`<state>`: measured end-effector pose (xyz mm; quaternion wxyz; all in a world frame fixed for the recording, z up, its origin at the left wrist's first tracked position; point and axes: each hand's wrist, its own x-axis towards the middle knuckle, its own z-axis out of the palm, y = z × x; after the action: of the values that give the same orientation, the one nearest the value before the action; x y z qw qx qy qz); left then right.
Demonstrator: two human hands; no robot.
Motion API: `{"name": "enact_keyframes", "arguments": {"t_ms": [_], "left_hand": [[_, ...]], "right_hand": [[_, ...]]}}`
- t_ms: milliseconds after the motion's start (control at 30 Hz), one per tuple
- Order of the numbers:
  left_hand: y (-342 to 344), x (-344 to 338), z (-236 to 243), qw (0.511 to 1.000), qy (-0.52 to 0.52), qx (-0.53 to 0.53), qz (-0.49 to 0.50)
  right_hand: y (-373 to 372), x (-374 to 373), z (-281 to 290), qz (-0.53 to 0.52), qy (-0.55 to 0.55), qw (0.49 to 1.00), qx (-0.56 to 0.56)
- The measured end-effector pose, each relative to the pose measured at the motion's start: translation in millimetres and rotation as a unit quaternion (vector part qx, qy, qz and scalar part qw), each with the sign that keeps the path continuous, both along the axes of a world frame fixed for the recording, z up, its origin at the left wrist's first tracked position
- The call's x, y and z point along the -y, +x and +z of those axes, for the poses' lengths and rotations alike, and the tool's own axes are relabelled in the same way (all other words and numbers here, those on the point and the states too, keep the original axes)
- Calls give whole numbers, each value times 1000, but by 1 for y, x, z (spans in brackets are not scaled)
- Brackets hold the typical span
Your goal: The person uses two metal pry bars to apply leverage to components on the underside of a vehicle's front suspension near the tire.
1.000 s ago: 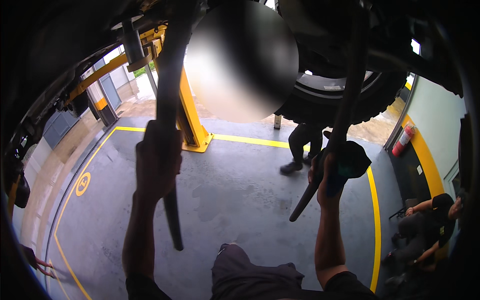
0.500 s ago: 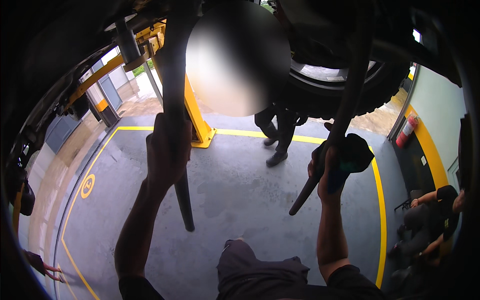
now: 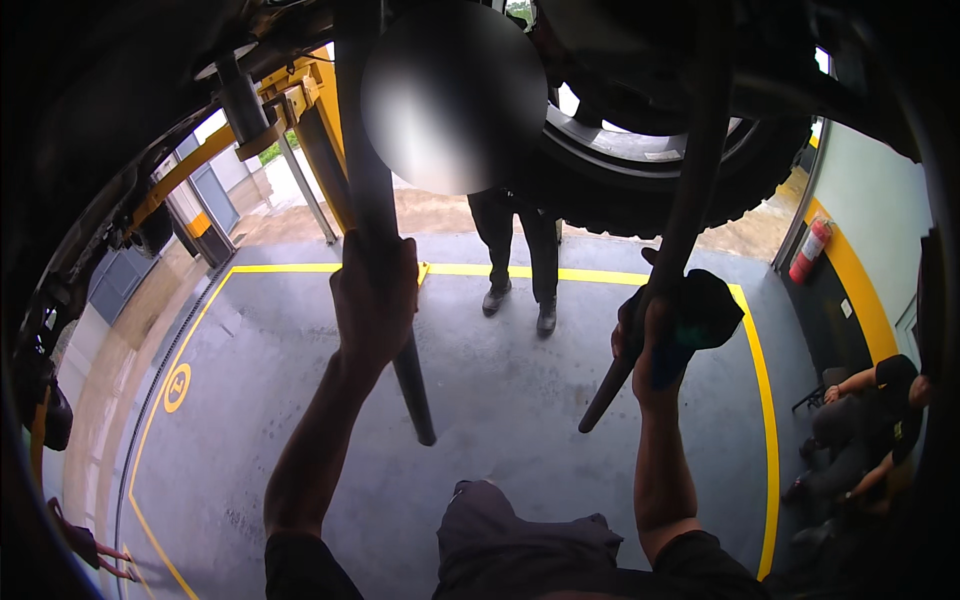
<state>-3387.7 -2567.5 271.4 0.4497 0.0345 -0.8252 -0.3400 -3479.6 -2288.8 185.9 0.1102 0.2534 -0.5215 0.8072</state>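
Observation:
Overhead is the dark underside of a raised vehicle. My left hand (image 3: 375, 300) is wrapped round a long dark bar (image 3: 412, 390), whose lower end hangs free below the fist and whose upper part runs up toward the vehicle. My right hand (image 3: 650, 335) is closed round a second long dark bar (image 3: 690, 190), slanting from upper right to a free end at lower left. A black bundled item (image 3: 708, 310), perhaps cloth, sits at the right hand; its kind is unclear. Where the bars meet the vehicle is too dark to see.
A large knobbly tire (image 3: 640, 205) hangs ahead. A yellow lift arm (image 3: 190, 170) with a round pad post (image 3: 240, 100) is at left. A person's legs (image 3: 515, 250) stand ahead. Another person (image 3: 875, 430) sits at right, below a red fire extinguisher (image 3: 810, 250).
My left hand and its bar have moved right, toward the other bar. My right hand stays nearly still. The person ahead has shifted left and now stands with legs apart.

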Motion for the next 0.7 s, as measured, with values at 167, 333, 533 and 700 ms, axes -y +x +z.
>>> {"name": "enact_keyframes", "arguments": {"t_ms": [167, 333, 533, 700], "left_hand": [[0, 29, 0, 995, -76, -42, 48], [13, 34, 20, 996, -72, -28, 43], [-24, 15, 1, 997, -42, -17, 68], [-32, 9, -8, 998, -2, -43, 55]], "right_hand": [[7, -2, 4, -20, 30, 999, 8], [5, -1, 4, -24, -3, 1000, -16], [5, 5, 0, -7, -13, 1000, 20], [10, 5, 10, -8, -24, 999, 20]]}}
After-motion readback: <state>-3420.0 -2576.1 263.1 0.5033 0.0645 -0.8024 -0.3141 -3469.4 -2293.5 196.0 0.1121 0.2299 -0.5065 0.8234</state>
